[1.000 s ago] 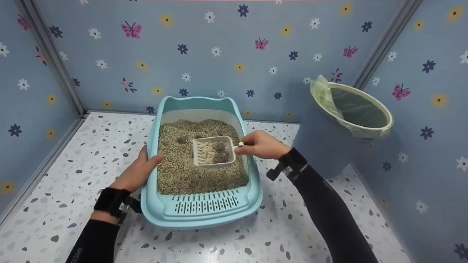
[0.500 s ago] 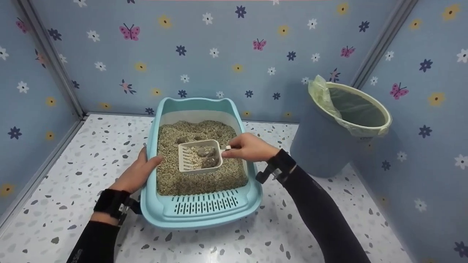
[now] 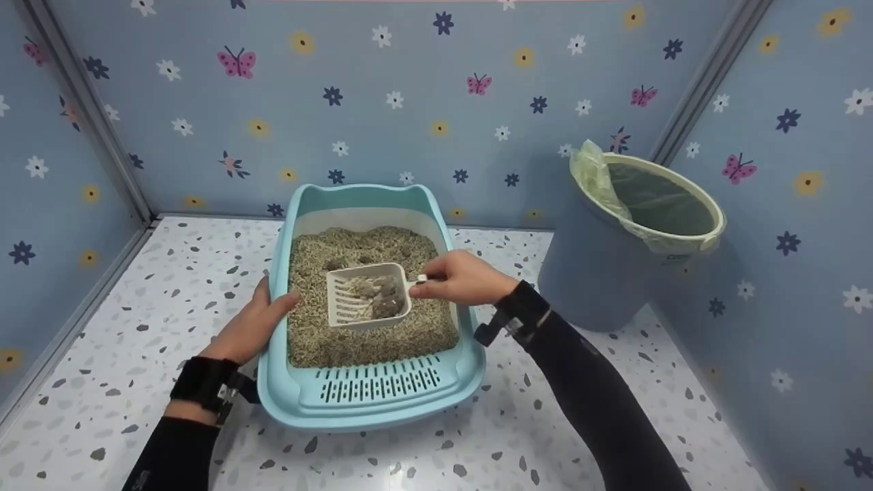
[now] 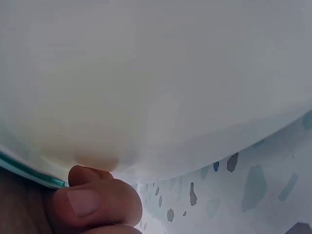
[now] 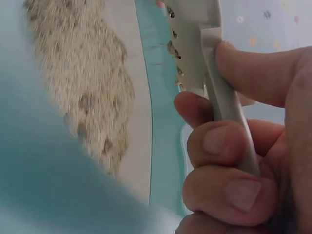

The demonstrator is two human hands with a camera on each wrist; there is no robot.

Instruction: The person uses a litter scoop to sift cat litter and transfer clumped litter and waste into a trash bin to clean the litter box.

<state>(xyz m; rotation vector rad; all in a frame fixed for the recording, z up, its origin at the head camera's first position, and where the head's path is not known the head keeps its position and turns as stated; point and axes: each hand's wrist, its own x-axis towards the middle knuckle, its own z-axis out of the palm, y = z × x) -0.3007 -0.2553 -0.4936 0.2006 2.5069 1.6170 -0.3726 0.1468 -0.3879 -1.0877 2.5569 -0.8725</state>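
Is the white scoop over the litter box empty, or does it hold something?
It holds something: the scoop, gripped by the right hand, carries grey-brown clumps above the litter in the litter box.

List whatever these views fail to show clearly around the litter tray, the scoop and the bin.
- Bin contents: head view, the liner bag and rim hide the bottom.
- Scoop handle: head view, hidden in the right hand grip; right wrist view cuts off the bowl.
- Clumps in the scoop: too small to count.
- Left hand fingers: the litter tray wall hides them; left wrist view is a blurred white wall.
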